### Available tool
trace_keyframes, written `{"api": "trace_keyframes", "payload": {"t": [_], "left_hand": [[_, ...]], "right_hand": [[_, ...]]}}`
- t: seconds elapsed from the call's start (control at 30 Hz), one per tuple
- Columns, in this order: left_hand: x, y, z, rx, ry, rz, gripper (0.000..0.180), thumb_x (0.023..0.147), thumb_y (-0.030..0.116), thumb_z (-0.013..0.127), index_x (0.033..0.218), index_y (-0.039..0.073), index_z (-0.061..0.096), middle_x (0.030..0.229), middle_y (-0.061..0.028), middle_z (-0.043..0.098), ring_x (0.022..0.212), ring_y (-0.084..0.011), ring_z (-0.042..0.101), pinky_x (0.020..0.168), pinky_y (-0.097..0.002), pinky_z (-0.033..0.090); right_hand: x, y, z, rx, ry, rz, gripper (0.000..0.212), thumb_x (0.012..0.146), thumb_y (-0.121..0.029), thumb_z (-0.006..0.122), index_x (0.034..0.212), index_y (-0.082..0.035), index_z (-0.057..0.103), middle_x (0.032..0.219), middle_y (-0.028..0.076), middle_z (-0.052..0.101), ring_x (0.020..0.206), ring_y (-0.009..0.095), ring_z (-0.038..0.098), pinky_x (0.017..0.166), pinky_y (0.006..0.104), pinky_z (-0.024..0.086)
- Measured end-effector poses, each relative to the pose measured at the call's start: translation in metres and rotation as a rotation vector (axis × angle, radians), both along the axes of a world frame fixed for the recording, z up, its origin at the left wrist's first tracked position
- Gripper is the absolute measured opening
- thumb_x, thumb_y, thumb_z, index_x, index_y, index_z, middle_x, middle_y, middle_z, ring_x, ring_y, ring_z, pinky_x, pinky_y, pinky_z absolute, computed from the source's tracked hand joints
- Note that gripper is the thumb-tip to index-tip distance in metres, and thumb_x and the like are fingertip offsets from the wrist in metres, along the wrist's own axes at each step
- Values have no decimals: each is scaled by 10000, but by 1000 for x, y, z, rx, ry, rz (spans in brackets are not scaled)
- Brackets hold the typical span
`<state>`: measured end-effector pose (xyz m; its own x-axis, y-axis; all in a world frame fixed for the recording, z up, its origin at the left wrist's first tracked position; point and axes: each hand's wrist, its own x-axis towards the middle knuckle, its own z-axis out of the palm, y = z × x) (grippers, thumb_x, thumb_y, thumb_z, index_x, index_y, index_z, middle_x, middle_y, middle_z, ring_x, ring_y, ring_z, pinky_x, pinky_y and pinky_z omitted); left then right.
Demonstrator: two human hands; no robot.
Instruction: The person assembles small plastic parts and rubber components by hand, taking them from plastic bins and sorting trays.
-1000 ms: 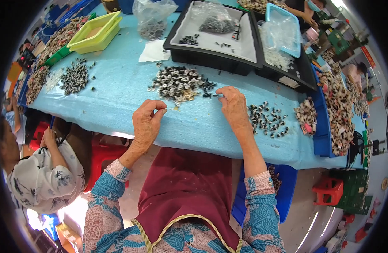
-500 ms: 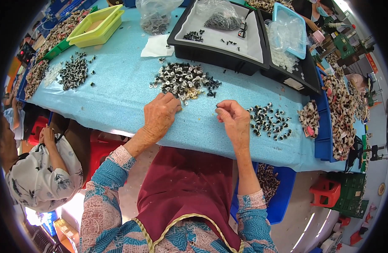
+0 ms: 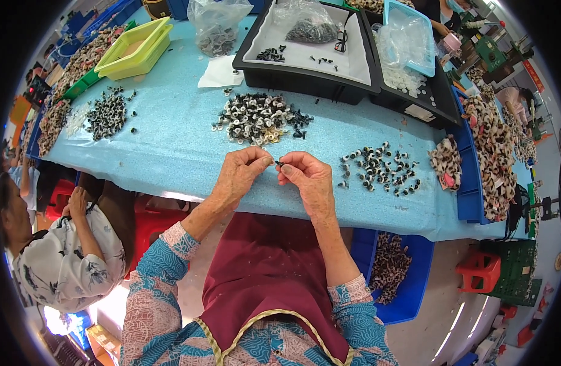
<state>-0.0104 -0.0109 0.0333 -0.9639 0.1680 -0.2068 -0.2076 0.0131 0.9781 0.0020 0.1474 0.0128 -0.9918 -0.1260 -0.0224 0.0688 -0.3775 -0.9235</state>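
My left hand (image 3: 239, 175) and my right hand (image 3: 309, 181) meet fingertip to fingertip just above the blue table cover. Between them shows a small black stemmed piece (image 3: 279, 163), pinched by my right thumb and fingers. The left thumb and forefinger are pressed together beside it; what they hold, if anything, is too small to make out. Straight beyond my hands lies a heap of white ring-shaped and black small parts (image 3: 251, 116), with loose black pegs (image 3: 300, 121) at its right side. Right of my right hand are scattered black-and-white pieces (image 3: 381, 169).
A black tray (image 3: 305, 82) holds bagged black parts and eyeglasses. Beside it a black bin (image 3: 415, 110) contains white discs. Yellow baskets (image 3: 134, 52) and a dark pile (image 3: 107, 114) lie left. Spotted plush pieces (image 3: 445, 161) lie by a blue crate (image 3: 470, 189). A person (image 3: 70, 250) sits at left.
My left hand has drawn back from the heap toward me. My right hand has moved left with the small black piece, and the fingertips now meet.
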Motion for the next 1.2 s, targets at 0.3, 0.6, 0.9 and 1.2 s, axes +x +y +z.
{"api": "trace_keyframes", "payload": {"t": [0.3,0.6,0.9,1.2], "left_hand": [[0,6,-1,93,-101,-39,138,852,191,583,807,60,593,591,82,433,506,-19,323,457,-178,236],[4,8,-5,123,-63,-19,128,836,152,595,810,29,618,591,65,470,498,-15,331,439,-175,248],[6,13,-8,97,-3,51,125,842,146,587,812,26,596,596,54,473,503,-15,347,437,-172,257],[5,0,-4,173,-149,-120,140,835,130,601,806,-7,598,577,13,504,456,-40,426,396,-185,326]], "right_hand": [[2,6,-8,-53,25,-41,128,790,-3,607,914,27,598,769,60,614,645,109,571,604,232,483],[4,6,-7,7,20,7,122,786,-9,614,901,28,600,773,65,616,651,115,579,596,240,492],[4,6,-8,25,41,32,113,786,8,606,895,32,598,773,68,615,656,120,585,595,239,497],[9,1,-4,135,100,30,151,786,32,580,931,11,619,774,36,594,650,89,559,589,206,464]]}}
